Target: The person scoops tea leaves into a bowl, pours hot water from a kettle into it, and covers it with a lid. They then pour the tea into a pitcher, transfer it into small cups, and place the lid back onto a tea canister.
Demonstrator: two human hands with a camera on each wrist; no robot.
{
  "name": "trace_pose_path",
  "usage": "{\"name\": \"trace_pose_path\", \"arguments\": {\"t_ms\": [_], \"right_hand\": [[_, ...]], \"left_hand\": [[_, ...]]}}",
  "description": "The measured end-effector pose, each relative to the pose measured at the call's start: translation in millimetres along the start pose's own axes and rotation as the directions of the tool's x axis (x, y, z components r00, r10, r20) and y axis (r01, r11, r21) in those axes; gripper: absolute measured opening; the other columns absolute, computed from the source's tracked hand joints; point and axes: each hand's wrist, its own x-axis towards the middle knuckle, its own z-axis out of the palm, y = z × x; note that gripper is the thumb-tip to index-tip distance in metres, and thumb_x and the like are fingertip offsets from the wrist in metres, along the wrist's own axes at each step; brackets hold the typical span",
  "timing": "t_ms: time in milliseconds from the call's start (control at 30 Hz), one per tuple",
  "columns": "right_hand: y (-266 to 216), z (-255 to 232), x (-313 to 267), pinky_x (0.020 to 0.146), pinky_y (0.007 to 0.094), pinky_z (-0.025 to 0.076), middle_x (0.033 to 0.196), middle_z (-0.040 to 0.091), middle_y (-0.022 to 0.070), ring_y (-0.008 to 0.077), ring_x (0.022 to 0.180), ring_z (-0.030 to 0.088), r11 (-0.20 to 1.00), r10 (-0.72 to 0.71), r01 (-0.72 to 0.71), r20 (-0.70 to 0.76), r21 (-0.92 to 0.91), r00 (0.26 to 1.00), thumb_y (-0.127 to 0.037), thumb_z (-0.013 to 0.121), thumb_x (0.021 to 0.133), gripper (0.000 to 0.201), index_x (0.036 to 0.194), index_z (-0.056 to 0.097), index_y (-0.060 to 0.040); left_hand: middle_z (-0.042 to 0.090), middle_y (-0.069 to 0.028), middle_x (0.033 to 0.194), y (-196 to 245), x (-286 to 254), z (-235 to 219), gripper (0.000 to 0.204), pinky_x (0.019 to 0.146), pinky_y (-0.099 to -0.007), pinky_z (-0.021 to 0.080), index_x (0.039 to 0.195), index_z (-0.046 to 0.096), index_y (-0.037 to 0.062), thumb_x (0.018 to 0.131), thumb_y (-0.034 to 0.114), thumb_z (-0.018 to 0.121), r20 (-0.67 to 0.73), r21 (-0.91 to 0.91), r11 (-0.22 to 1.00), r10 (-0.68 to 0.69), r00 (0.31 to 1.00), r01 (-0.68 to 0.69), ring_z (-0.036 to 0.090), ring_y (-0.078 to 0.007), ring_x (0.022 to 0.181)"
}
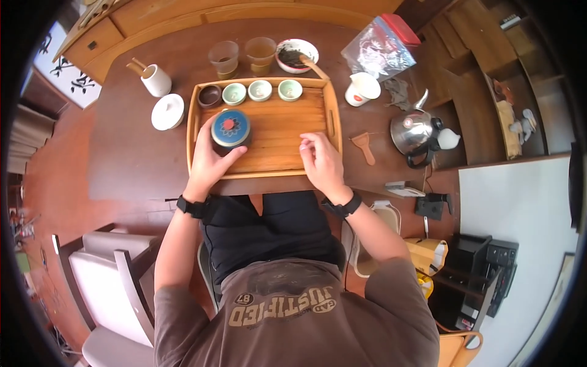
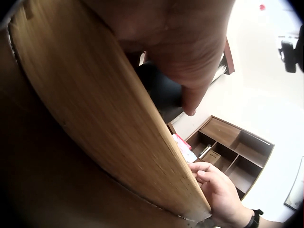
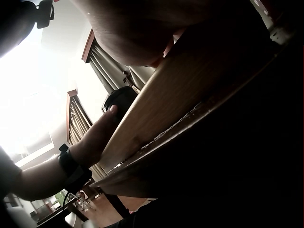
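Observation:
A round blue lidded pot (image 1: 231,129) with a flower pattern and a red knob stands at the left of the wooden tray (image 1: 281,147). My left hand (image 1: 211,160) holds it from the near left side, thumb along its front and fingers around its far left side. In the left wrist view the pot (image 2: 161,90) shows dark beneath that hand. Over the tray's right front part rests my right hand (image 1: 321,162), fingers loosely bent with nothing in them. Three pale green cups (image 1: 260,90) and a dark cup (image 1: 210,96) line the tray's far side.
Behind the tray are two clear cups (image 1: 260,52) and a bowl of dark leaves (image 1: 296,56). A white pitcher (image 1: 362,90), wooden scraper (image 1: 363,147) and steel kettle (image 1: 416,131) stand right. A white lidded bowl (image 1: 167,112) and tool holder (image 1: 156,81) sit left.

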Motion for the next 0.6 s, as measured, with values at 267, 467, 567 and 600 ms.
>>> {"name": "trace_pose_path", "arguments": {"t_ms": [267,467,567,600], "right_hand": [[0,1,1,0.075,0.0403,0.058,0.098,0.070,0.0089,0.0276,0.086,0.072,0.999,-0.030,0.030,-0.005,-0.011,1.000,-0.013,0.067,0.103,0.020,0.121,0.066,-0.0049],[11,-9,5,0.084,0.0340,0.057,0.108,0.070,0.0077,0.0196,0.097,0.070,0.937,0.108,-0.130,0.086,0.325,0.990,-0.011,0.066,0.106,0.029,0.134,0.061,-0.0037],[18,-35,22,0.087,0.0324,0.056,0.116,0.067,0.0095,0.0193,0.103,0.068,0.967,0.047,-0.055,0.035,0.250,0.998,-0.010,0.069,0.104,0.038,0.140,0.058,-0.0027],[26,-43,30,0.087,0.0329,0.056,0.118,0.066,0.0103,0.0199,0.103,0.068,0.973,0.033,-0.031,-0.006,0.230,0.999,-0.010,0.070,0.103,0.041,0.140,0.057,-0.0024]], "left_hand": [[0.065,-0.0200,0.142,8,1,-4,0.092,0.115,-0.0399,0.050,0.153,0.048,-0.0047,0.081,0.022,0.097,0.015,0.065,0.998,0.003,1.000,-0.004,0.064,-0.0283,0.134],[0.066,-0.0200,0.141,9,1,-5,0.089,0.114,-0.0423,0.050,0.150,0.053,-0.0030,0.080,0.026,0.097,0.017,0.104,0.994,0.039,0.999,-0.041,0.064,-0.0321,0.131],[0.065,-0.0196,0.141,4,0,-5,0.089,0.115,-0.0435,0.049,0.151,0.053,-0.0016,0.079,0.028,0.097,0.008,0.110,0.993,0.031,0.999,-0.031,0.063,-0.0336,0.133],[0.065,-0.0196,0.141,5,0,-5,0.089,0.115,-0.0435,0.049,0.151,0.053,-0.0016,0.079,0.028,0.097,0.006,0.108,0.994,0.030,1.000,-0.030,0.063,-0.0336,0.133]]}}
